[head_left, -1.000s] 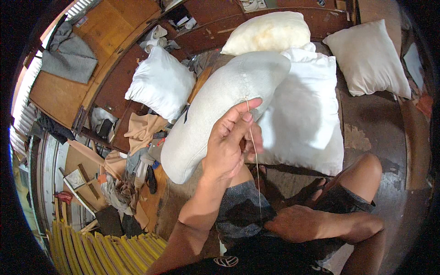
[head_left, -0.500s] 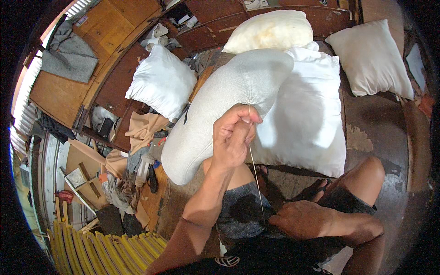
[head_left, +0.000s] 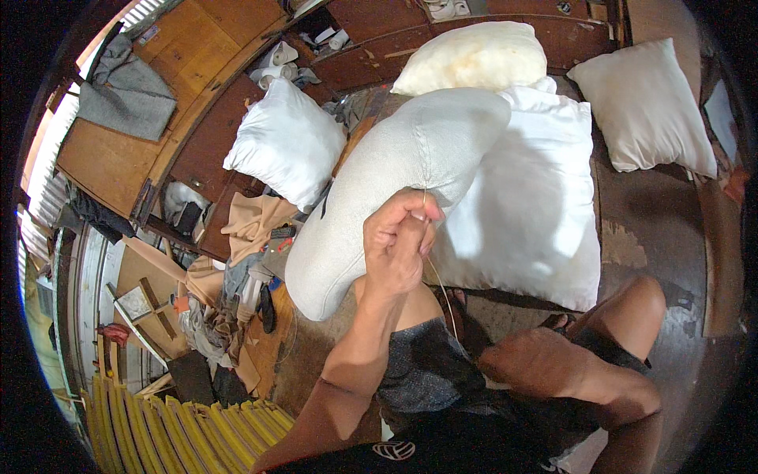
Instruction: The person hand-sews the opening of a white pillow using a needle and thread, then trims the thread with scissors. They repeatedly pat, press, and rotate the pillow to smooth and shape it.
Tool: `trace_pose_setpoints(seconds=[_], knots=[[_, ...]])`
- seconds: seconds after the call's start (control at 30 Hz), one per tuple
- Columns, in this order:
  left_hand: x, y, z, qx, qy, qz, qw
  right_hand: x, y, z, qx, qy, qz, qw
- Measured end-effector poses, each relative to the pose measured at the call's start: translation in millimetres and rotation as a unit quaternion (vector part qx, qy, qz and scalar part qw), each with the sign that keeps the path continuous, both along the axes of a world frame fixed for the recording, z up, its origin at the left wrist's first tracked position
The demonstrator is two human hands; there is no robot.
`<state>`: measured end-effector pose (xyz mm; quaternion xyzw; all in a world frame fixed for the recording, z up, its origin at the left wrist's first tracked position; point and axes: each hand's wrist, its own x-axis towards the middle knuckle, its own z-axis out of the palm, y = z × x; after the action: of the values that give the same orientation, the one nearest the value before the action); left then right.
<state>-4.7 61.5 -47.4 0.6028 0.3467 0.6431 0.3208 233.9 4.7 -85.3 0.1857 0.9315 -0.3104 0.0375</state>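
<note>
Right hand [head_left: 525,362], on the near side of the grey-white cushion [head_left: 395,166]: fingers curled; cannot tell whether they grip the thread [head_left: 447,299] (shadowed there). Left hand [head_left: 399,245], at the cushion's near edge: thumb and fingertips pinching that thread. Cushion between larger white pillow [head_left: 557,229] and smaller pillow [head_left: 288,142]. Left of cushion, farther: open cabinet compartment [head_left: 181,237] containing white bundle [head_left: 180,192], black item [head_left: 188,217].

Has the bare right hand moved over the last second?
Yes: the bare right hand moved up the picture and slightly right, judged against the large white rectangular fabric pillow; the gap between them narrowed.
</note>
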Motion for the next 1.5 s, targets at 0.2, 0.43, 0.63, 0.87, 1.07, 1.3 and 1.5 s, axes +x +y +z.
trace_pose_setpoints(seconds=[0.2, 0.43, 0.63, 0.87, 1.07, 1.3, 1.5], knots=[[11, -30, 19, -0.075, 0.046, 0.126, 0.988, 16, 37, 6, 0.248, 0.053, -0.221, 0.942], [8, -35, 11, 0.034, 0.108, 0.295, 0.949, -3, 83, 36, 0.350, 0.423, -0.356, 0.756], [2, -16, 12, 0.198, 0.182, 0.317, 0.910, -45, 94, 91, 0.073, 0.546, -0.342, 0.761], [6, -13, -3, 0.174, 0.151, 0.257, 0.939, -68, 98, 75, -0.225, 0.637, -0.283, 0.681], [7, -13, -6, 0.183, 0.159, 0.258, 0.935, -71, 103, 65, -0.121, 0.621, -0.274, 0.724], [12, -12, -7, 0.180, 0.124, 0.255, 0.942, -77, 108, 55, -0.018, 0.625, -0.252, 0.738], [14, -10, -5, 0.185, 0.079, 0.233, 0.952, -88, 110, 53, 0.030, 0.683, -0.254, 0.684]])
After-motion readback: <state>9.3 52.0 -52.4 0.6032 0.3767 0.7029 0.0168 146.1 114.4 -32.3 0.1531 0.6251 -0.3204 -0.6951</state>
